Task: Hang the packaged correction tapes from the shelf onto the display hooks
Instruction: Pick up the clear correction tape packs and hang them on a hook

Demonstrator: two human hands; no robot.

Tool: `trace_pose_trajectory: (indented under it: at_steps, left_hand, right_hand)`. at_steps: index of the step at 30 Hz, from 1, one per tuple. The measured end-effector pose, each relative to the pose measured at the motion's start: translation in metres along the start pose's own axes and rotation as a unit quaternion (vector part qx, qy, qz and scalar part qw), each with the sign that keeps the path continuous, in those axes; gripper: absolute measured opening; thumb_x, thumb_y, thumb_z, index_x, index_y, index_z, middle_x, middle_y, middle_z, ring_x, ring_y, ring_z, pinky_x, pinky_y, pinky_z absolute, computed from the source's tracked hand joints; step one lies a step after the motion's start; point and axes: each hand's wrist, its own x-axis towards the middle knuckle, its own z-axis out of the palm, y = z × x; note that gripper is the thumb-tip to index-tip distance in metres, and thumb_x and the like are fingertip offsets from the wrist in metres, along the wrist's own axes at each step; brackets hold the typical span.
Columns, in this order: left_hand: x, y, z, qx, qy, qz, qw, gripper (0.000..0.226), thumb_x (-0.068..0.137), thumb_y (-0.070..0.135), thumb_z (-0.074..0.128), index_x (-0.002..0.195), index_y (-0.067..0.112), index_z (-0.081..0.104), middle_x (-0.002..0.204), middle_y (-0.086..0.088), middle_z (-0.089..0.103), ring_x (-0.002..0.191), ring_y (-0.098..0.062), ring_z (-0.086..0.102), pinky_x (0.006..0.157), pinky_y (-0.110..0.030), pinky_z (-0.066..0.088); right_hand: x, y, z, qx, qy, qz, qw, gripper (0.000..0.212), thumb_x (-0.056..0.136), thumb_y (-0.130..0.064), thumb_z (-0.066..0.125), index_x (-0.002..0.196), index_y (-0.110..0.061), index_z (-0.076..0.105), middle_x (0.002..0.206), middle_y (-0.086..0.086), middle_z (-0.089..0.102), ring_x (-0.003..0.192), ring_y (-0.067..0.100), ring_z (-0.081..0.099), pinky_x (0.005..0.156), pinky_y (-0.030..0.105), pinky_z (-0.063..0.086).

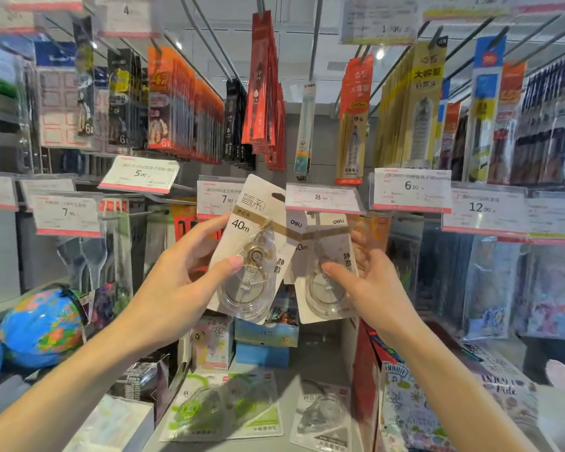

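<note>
left hand (177,282) pinches tilted tape pack (252,249), thumb on blister, fingers behind. right hand (369,282) grips second pack (327,269), upright (hole probably being lined up with hook under 8.00 tag (322,198)). more packs on shelf (224,406) below.

Right pack (327,269) top hidden behind price tag (322,197).
</note>
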Motion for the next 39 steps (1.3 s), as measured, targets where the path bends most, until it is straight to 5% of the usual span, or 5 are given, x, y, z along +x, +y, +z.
trace_pose_trajectory:
  at_steps: [6,12,16,27,39]
  left_hand:
    - [-0.003,-0.007,0.001,0.003,0.006,-0.015,1.000,0.046,0.091,0.038,0.068,0.130,0.055,0.052,0.117,0.027,0.075,0.105,-0.001,0.072,0.086,-0.020,0.052]
    - [-0.009,-0.022,0.004,0.006,0.019,-0.038,0.999,0.045,0.095,0.027,0.068,0.134,0.043,0.052,0.115,0.031,0.073,0.103,0.005,0.071,0.079,-0.006,0.051]
    - [-0.010,-0.025,0.007,0.000,0.023,-0.049,0.999,0.043,0.097,0.020,0.069,0.126,0.048,0.054,0.116,0.030,0.073,0.107,0.007,0.069,0.080,-0.004,0.050]
    - [-0.021,-0.030,0.024,-0.074,-0.014,-0.094,0.993,0.038,0.096,0.024,0.070,0.119,0.051,0.056,0.117,0.016,0.077,0.105,-0.007,0.074,0.083,-0.026,0.057]
    - [-0.022,-0.027,0.081,-0.128,-0.028,-0.129,0.983,0.033,0.093,0.022,0.073,0.121,0.032,0.060,0.101,0.008,0.082,0.091,-0.010,0.077,0.076,-0.018,0.056]
  right_hand:
    - [0.006,0.009,0.012,-0.073,0.029,-0.043,0.996,0.059,0.092,-0.035,0.071,0.140,-0.043,0.037,0.115,-0.044,0.061,0.104,-0.014,0.063,0.082,0.008,0.052]
    - [0.023,0.024,0.031,-0.119,0.049,-0.048,0.991,0.065,0.095,-0.023,0.063,0.147,-0.047,0.033,0.148,-0.023,0.048,0.129,0.020,0.060,0.100,0.042,0.055]
    - [0.036,0.032,0.041,-0.078,0.027,-0.006,0.997,0.059,0.098,-0.032,0.067,0.122,-0.066,0.025,0.138,0.001,0.060,0.095,0.022,0.066,0.051,0.009,0.047]
    - [0.010,0.041,0.003,-0.082,-0.005,0.059,0.995,0.017,0.095,-0.033,0.068,0.110,-0.038,0.062,0.107,0.007,0.077,0.095,0.023,0.075,0.090,0.048,0.062]
    - [-0.043,0.026,0.000,0.084,-0.110,0.047,0.989,0.032,0.092,-0.026,0.077,0.122,-0.027,0.065,0.110,-0.004,0.080,0.101,0.015,0.078,0.083,0.025,0.062]
